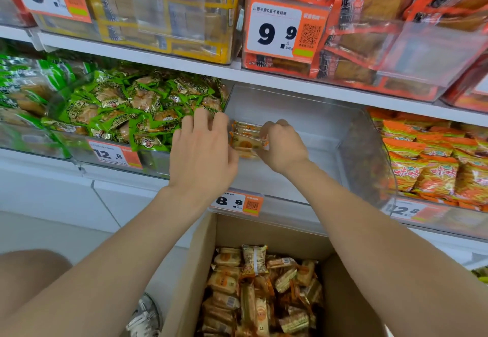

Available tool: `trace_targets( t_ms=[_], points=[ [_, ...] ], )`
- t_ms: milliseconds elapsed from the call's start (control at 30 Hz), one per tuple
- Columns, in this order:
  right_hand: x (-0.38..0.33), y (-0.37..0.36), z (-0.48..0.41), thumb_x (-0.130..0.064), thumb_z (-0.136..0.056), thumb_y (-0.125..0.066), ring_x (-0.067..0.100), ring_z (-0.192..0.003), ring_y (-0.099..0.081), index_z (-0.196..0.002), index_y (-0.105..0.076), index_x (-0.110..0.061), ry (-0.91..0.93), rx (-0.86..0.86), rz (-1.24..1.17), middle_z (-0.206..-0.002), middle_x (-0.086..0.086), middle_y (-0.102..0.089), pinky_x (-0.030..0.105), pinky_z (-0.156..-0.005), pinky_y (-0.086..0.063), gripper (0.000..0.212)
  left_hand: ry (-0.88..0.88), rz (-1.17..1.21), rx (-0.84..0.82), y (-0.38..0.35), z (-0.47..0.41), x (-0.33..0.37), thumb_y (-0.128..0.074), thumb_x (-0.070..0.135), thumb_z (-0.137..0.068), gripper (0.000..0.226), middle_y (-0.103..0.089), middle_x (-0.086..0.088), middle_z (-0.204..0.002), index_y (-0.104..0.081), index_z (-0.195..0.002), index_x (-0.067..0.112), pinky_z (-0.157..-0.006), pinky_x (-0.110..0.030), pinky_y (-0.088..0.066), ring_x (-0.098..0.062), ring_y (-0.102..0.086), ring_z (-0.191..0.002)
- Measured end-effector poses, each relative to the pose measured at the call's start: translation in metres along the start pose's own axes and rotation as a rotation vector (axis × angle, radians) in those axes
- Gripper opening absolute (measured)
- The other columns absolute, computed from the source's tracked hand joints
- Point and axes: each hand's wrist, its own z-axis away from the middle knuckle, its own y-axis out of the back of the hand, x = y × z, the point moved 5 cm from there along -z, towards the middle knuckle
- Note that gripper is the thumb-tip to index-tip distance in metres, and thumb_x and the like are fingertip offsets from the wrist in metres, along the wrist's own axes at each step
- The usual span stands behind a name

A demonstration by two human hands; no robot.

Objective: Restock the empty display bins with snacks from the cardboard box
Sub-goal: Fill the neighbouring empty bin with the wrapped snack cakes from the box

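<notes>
"Cardboard box (208,270) sits directly below the clear bin (330,136), open and heaped with orange-wrapped snack packets (253,291)."

"And your hands?"

"Both are inside the clear bin, near its front left corner. My right hand (284,146) curls its fingers round a small stack (247,138) of the same snacks, just above the bin's floor. My left hand (203,151) is spread, fingers fairly straight, laid against the stack's left side."

"What's around it?"

"Green packets (137,104) fill the bin to its left, orange bags (435,162) the one to its right. An 8.8 price tag (237,202) hangs on its front lip."
</notes>
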Motion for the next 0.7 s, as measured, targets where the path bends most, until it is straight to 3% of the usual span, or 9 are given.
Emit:
trace_targets(
  t_ms=[167,233,300,400,500,567,633,700],
  points=[
    [-0.007,0.033,0.045,-0.019,-0.084,-0.065,0.027,-0.088,-0.066,-0.107,-0.07,-0.022,0.019,0.053,-0.096,-0.093,0.004,-0.069,0.04,-0.078,-0.059,0.024,-0.141,0.173,-0.01,0.022,0.026,0.02,-0.061,0.025,-0.09,0.007,-0.056,0.003,-0.078,-0.056,-0.093,0.02,-0.054,-0.035,-0.041,-0.026,-0.057,-0.076],
    [-0.02,0.059,0.086,-0.022,-0.084,-0.058,0.014,-0.072,-0.062,-0.096,-0.07,-0.024,0.094,0.143,-0.219,-0.077,-0.006,-0.068,0.03,-0.072,-0.054,0.018,-0.128,0.208,-0.152,0.025,0.043,0.025,-0.059,0.034,-0.089,0.008,-0.054,0.007,-0.064,-0.054,-0.088,0.028,-0.049,-0.031,-0.037,-0.024,-0.058,-0.066],
    [-0.035,0.08,0.138,-0.024,-0.082,-0.053,0.003,-0.058,-0.052,-0.088,-0.068,-0.025,0.199,0.156,-0.323,-0.065,-0.012,-0.061,0.025,-0.062,-0.049,0.016,-0.126,0.201,-0.386,0.019,0.064,0.026,-0.06,0.039,-0.083,0.011,-0.056,0.007,-0.067,-0.055,-0.083,0.03,-0.055,-0.032,-0.043,-0.022,-0.06,-0.07],
    [-0.036,0.064,0.206,-0.023,-0.084,-0.053,0.003,-0.055,-0.051,-0.083,-0.067,-0.025,0.288,-0.065,-0.292,-0.062,-0.014,-0.059,0.024,-0.056,-0.048,0.014,-0.206,0.115,-0.842,-0.008,0.107,0.033,-0.064,0.035,-0.083,0.01,-0.06,0.008,-0.077,-0.06,-0.078,0.027,-0.066,-0.033,-0.05,-0.02,-0.059,-0.081],
    [-0.015,-0.001,0.24,-0.027,-0.09,-0.05,0.011,-0.072,-0.061,-0.092,-0.066,-0.029,0.216,-0.433,-0.11,-0.08,-0.01,-0.065,0.034,-0.067,-0.058,0.016,-0.238,0.013,-1.199,-0.055,0.153,0.044,-0.061,0.027,-0.089,0.013,-0.072,-0.006,-0.093,-0.071,-0.09,0.018,-0.071,-0.038,-0.055,-0.028,-0.069,-0.091],
    [0.005,-0.049,0.249,-0.026,-0.094,-0.051,0.02,-0.085,-0.065,-0.099,-0.066,-0.025,0.134,-0.593,-0.01,-0.095,-0.001,-0.067,0.041,-0.074,-0.061,0.015,-0.186,-0.005,-1.315,-0.088,0.175,0.046,-0.057,0.023,-0.096,0.016,-0.068,-0.008,-0.095,-0.068,-0.098,0.012,-0.069,-0.036,-0.052,-0.029,-0.068,-0.089],
    [0.027,-0.091,0.257,-0.024,-0.097,-0.056,0.023,-0.093,-0.067,-0.109,-0.068,-0.022,0.057,-0.703,0.015,-0.105,0.002,-0.067,0.041,-0.081,-0.062,0.017,-0.116,0.037,-1.336,-0.119,0.19,0.045,-0.054,0.018,-0.1,0.013,-0.061,-0.003,-0.089,-0.065,-0.098,0.012,-0.068,-0.033,-0.047,-0.025,-0.062,-0.084],
    [0.043,-0.126,0.271,-0.019,-0.097,-0.058,0.023,-0.101,-0.066,-0.115,-0.067,-0.02,-0.033,-0.809,-0.015,-0.113,0.004,-0.067,0.039,-0.087,-0.061,0.02,-0.055,0.072,-1.341,-0.145,0.202,0.041,-0.053,0.014,-0.102,0.015,-0.063,-0.006,-0.097,-0.067,-0.107,0.008,-0.073,-0.032,-0.047,-0.025,-0.061,-0.091]
  ],
)
